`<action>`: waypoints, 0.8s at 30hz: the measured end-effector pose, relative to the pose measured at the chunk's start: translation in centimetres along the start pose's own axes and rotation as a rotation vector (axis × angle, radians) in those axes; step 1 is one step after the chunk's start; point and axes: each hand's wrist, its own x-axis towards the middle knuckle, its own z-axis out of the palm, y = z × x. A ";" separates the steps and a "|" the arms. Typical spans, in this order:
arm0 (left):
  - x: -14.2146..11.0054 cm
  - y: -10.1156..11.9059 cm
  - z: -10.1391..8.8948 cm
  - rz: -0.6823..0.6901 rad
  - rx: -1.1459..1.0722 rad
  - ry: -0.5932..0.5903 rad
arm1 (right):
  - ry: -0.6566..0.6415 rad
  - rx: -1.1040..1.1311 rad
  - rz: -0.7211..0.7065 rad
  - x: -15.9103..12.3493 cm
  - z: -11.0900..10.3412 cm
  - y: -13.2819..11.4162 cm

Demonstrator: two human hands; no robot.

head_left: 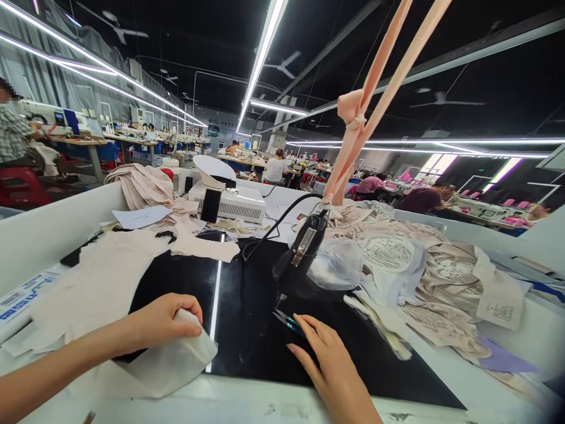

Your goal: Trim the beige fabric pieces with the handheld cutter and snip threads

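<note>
My left hand (pixel 168 324), at the lower left, is closed on a thin, off-white, translucent sheet (pixel 189 359), its fingers pinching the upper edge. The sheet's lower part spreads over the table's front edge. My right hand (pixel 329 359) lies low over the black board (pixel 251 300), with teal-and-silver tweezers (pixel 289 323) between its fingers, tips pointing up and left. Just above those tips hangs a black handheld tool (pixel 304 244) with a narrow metal end, strung up by a pink fabric strap (pixel 353 138). To the left lie pale pink cut fabric pieces (pixel 101 277).
A white machine (pixel 238 200) with a phone (pixel 210 205) leaning on it stands behind the board. A clear plastic bag (pixel 338 262) and piled patterned fabric pieces (pixel 454 268) lie right. A black cable (pixel 282 218) runs to the hanging tool. Other people sit farther off.
</note>
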 end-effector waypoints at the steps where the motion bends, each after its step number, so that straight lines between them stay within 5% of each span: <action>1: -0.1 0.1 0.0 -0.011 -0.016 -0.006 | 0.014 -0.021 -0.015 0.2 0.0 0.2; 19: -2.2 0.8 1.3 -0.100 -0.335 -0.159 | 0.087 0.066 0.019 0.2 0.5 -1.3; 24: -2.2 0.7 1.9 -0.074 -0.393 -0.165 | 0.024 0.266 0.123 -0.5 -0.1 -4.8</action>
